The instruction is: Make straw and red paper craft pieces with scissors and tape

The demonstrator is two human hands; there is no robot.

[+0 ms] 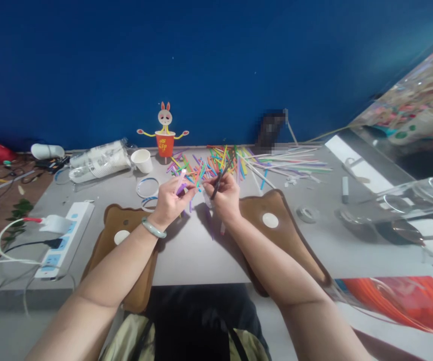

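Above the middle of the table, my left hand (168, 204), with a pale bangle on its wrist, is closed around short straw pieces. A pale pink piece (181, 176) rises from that grip, and a purple piece (181, 189) shows near the thumb. Facing it, my right hand (227, 201) is closed on a dark slim tool (218, 184) whose kind I cannot make out. The fingertips of both hands are close together but apart. Just behind them lies a heap of cut coloured straws (218, 163), with long straws (295, 163) stretching to the right.
A red paper cup with a rabbit figure (164, 144) stands behind the heap. To its left are a white cup (141, 160) and bagged cups (101, 160). Brown pads (287, 235) lie under my forearms. A power strip (65, 240), tape roll (307, 214) and clear jar (393, 203) flank them.
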